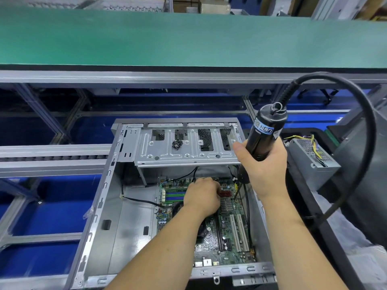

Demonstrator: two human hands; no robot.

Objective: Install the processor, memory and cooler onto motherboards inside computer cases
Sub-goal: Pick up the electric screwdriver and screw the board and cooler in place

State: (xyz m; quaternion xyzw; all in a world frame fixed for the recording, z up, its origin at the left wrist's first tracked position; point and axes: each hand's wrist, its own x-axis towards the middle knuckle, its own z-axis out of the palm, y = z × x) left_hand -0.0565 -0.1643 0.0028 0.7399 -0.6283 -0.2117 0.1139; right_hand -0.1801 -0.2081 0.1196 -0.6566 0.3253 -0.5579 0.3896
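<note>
An open grey computer case (pixel 100 208) lies in front of me with a green motherboard (pixel 228 233) inside it. My right hand (pixel 263 164) grips a black electric screwdriver (pixel 266 130); its bit points down at the board's far right part. My left hand (pixel 202 195) reaches into the case with curled fingers over the board's far edge, beside the blue and green memory slots (pixel 174 195). What its fingers hold is hidden. A small heap of dark screws (pixel 177 144) lies on the metal drive bracket (pixel 186 143).
A thick black cable (pixel 364 143) loops from the screwdriver's top out to the right. A grey power supply (pixel 310 162) with coloured wires sits right of the case. A green conveyor belt (pixel 188 38) runs across the back. A roller rail (pixel 52 158) runs at left.
</note>
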